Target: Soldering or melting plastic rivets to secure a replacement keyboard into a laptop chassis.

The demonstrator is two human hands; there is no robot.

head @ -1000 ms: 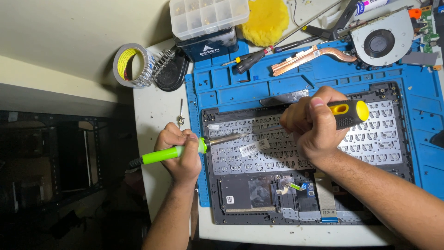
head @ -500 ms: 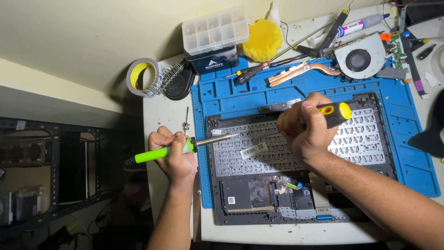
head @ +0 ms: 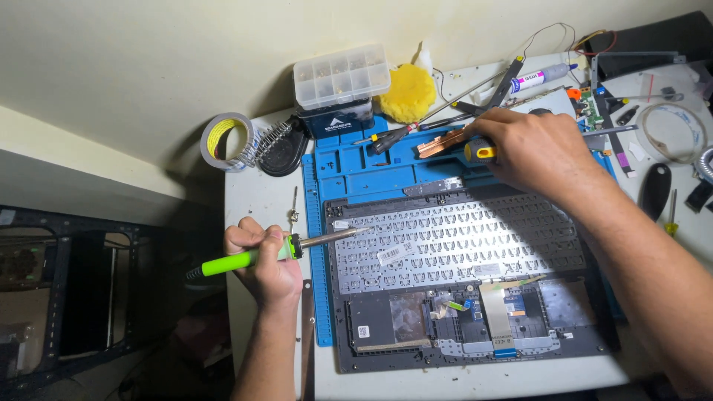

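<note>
My left hand grips a soldering iron with a bright green handle; its metal tip points right and reaches the top left corner of the opened laptop base. That dark base lies keyboard-back up on a blue work mat. My right hand has reached to the back of the mat and is closed on a screwdriver with a yellow and black handle, beside a copper heat pipe. A white ribbon cable crosses the base's lower part.
A clear compartment box sits on a dark box at the back, next to a yellow sponge, a tape roll and a coiled iron stand. Loose tools, a tube and circuit parts lie at the right. The table's left edge drops to a dark area.
My right hand has lifted off the keyboard back and moved up and right to the mat's rear with the yellow-handled screwdriver. The left hand keeps the soldering iron in about the same place.
</note>
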